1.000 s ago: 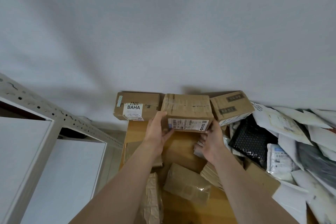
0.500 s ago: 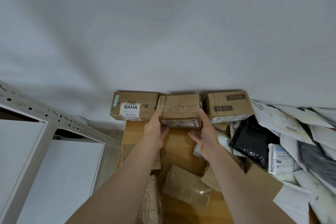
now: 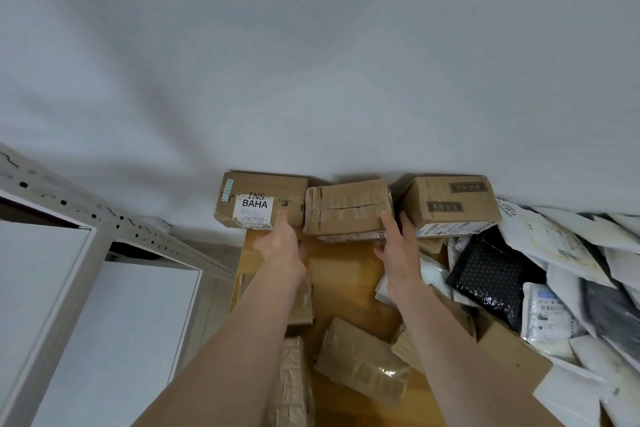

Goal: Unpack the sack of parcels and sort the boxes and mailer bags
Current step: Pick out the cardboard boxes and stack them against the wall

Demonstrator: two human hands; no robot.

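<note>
Squaring a tape-wrapped brown cardboard box into the centre-frame row against the wall, between a white-labelled brown carton and a printed brown carton. Left hand and right hand flank it, fingers straight, gripping nothing; probably aligning the box group.

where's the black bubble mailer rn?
Head view, right side: the black bubble mailer lies just right of the right hand, below the rightmost cardboard box, among the white mailer bags.
</note>
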